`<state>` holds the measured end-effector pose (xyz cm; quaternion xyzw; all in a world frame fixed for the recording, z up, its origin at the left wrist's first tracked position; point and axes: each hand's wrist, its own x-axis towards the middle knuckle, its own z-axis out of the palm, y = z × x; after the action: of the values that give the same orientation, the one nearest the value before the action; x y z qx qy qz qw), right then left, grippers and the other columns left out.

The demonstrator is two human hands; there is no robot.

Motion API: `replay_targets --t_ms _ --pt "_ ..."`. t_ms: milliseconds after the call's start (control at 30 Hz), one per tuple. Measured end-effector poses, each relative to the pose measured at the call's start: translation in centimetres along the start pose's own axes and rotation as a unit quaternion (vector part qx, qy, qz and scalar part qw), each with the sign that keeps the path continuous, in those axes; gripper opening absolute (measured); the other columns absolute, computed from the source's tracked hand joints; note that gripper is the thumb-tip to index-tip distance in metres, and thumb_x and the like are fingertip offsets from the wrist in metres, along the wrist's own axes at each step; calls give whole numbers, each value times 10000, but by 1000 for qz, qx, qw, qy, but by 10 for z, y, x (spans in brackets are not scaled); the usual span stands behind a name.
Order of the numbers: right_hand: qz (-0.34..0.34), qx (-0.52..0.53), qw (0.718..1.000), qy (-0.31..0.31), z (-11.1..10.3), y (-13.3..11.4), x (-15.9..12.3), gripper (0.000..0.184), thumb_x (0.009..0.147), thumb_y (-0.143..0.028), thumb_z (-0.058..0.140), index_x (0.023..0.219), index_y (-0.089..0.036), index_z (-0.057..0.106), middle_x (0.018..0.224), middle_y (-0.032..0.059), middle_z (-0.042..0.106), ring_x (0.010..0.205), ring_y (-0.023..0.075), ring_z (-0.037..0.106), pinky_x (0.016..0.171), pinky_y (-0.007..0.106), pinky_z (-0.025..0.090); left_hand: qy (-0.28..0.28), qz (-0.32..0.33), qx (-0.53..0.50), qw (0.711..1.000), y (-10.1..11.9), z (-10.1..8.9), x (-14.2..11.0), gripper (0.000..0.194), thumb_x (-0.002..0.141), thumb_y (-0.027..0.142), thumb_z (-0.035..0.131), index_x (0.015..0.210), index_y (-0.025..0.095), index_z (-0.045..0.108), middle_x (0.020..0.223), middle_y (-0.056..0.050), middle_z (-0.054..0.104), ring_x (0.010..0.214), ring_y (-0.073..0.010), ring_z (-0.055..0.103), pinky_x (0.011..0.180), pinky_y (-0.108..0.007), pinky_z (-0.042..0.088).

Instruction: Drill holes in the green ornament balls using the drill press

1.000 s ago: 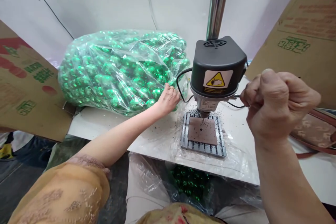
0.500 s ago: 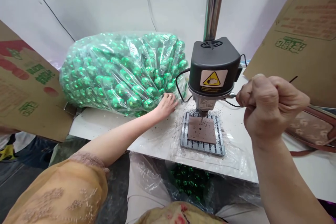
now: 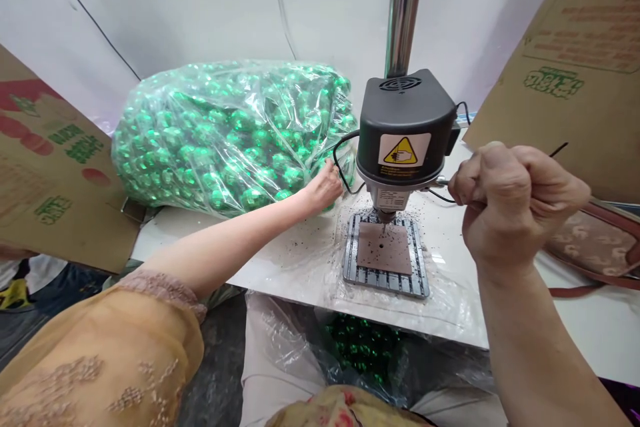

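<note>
A clear plastic bag (image 3: 235,137) full of shiny green faceted balls lies on its side on the white table. At its right end, my left hand (image 3: 326,187) is closed on the film near the mouth; the fingertips are partly hidden. My right hand (image 3: 517,197) is wrapped in a fist round the feed handle (image 3: 442,181) of a small black drill press (image 3: 403,127). Below the chuck, a brown square board (image 3: 370,248) with a dark hole in it rests on the slotted metal base (image 3: 353,273). The drill bit (image 3: 384,227) points down just above the board.
Dark shavings lie around the base. Cardboard boxes stand at left (image 3: 55,160) and right (image 3: 560,73). A brown patterned bag (image 3: 595,240) lies on the right. More green balls (image 3: 363,347) sit below the table edge by my lap. A black cable (image 3: 336,153) loops beside the drill.
My left hand has shifted slightly up and right at the bag's mouth, its fingers now closed, and the film has moved with it. My right hand stays on the handle.
</note>
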<state>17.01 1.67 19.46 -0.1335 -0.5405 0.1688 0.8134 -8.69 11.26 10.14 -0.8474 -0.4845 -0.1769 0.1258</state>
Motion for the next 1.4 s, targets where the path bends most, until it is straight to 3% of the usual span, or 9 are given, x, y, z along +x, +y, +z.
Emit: replay_targets --t_ms 100,267,400,600,733,1000,1200,1300,1400 --pt "-7 1 1000 2 0 -1 0 384 802 -145 618 498 -184 387 420 -81 308 366 47 368 354 249 230 -45 -27 74 996 5 -12 13 244 824 40 478 827 116 710 817 -168 650 1021 -385 592 1041 -645 339" --pt "4 -13 1000 -25 1 -5 -1 412 848 -138 592 511 -179 360 451 -79 322 399 34 380 387 244 253 -128 -170 185 959 30 -33 26 335 915 34 378 1059 64 679 1025 -217 692 1065 -352 615 1002 -543 396" --pt "-5 -4 1000 -30 0 -4 -1 418 857 -155 605 519 -181 361 454 -80 302 401 35 364 387 248 250 -146 -233 190 942 38 -49 30 367 955 32 324 1149 46 635 1127 -249 687 1080 -329 657 952 -453 443" --pt "-11 0 999 -31 0 -3 -1 409 862 -144 601 525 -180 371 458 -78 315 403 33 367 391 247 257 -97 -322 128 933 27 -49 23 406 930 240 627 1308 139 519 1184 -196 692 1079 -335 689 868 -394 501" --pt "-4 1 1000 -23 0 -3 -1 400 854 -150 614 525 -182 389 457 -81 296 401 35 375 391 243 261 -56 -317 97 942 25 -39 15 367 896 314 675 1228 190 578 1197 -169 673 1057 -352 681 861 -426 504" --pt "-12 -1 1000 -23 -2 -1 -1 405 867 -156 612 527 -178 392 444 -79 321 397 39 403 388 250 252 132 -243 -12 961 29 -27 -12 411 734 217 755 1116 201 603 1098 -104 597 1076 -311 611 938 -430 496" --pt "-9 0 1000 -26 0 -2 -1 422 873 -161 613 523 -174 378 451 -75 327 405 35 399 398 250 245 169 -119 -163 965 75 -16 -71 534 742 161 703 1258 216 578 1202 -101 547 1147 -257 593 969 -375 514" --pt "0 -2 1000 -18 0 -2 -2 418 878 -171 612 527 -179 385 457 -73 320 410 39 383 416 263 237 134 -161 -325 922 102 -1 -100 573 785 230 717 1319 220 509 1225 -101 595 1128 -235 614 986 -368 508" --pt "8 -5 1000 -15 1 -3 -1 433 872 -200 639 523 -189 381 447 -71 308 406 54 372 422 285 229 84 -273 -481 829 112 16 -109 479 854 382 698 1263 195 532 1169 -98 641 1030 -209 645 924 -342 523"
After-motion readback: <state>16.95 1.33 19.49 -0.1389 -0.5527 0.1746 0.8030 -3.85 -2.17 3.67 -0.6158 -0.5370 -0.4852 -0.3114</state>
